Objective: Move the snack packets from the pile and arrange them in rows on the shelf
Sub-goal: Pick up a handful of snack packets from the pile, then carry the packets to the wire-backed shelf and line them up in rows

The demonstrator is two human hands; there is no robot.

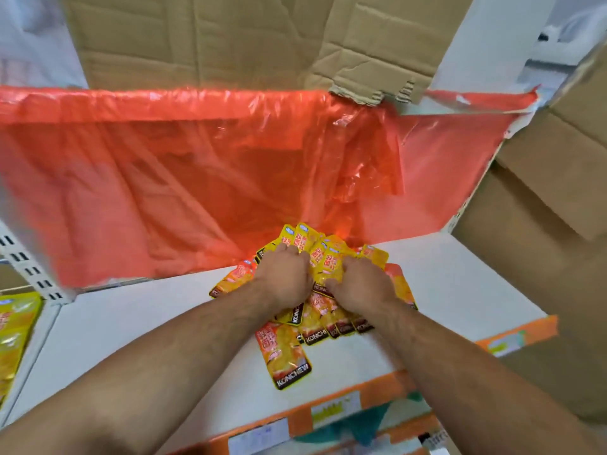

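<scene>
Two fistfuls of snack packets (323,257) in heap, middle of shelf (131,323): left hand (286,274) and right hand (361,285) both curled round them. Risk: glossy packets slipping off near edge, if lifted unevenly.

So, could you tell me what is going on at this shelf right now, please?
A person is stocking a white shelf. The left hand and right hand both grip into a heap of yellow snack packets in the middle of it. One single packet lies nearer the front edge. No tidy rows show on this shelf yet. A red plastic sheet hangs behind, with cardboard above.
</scene>
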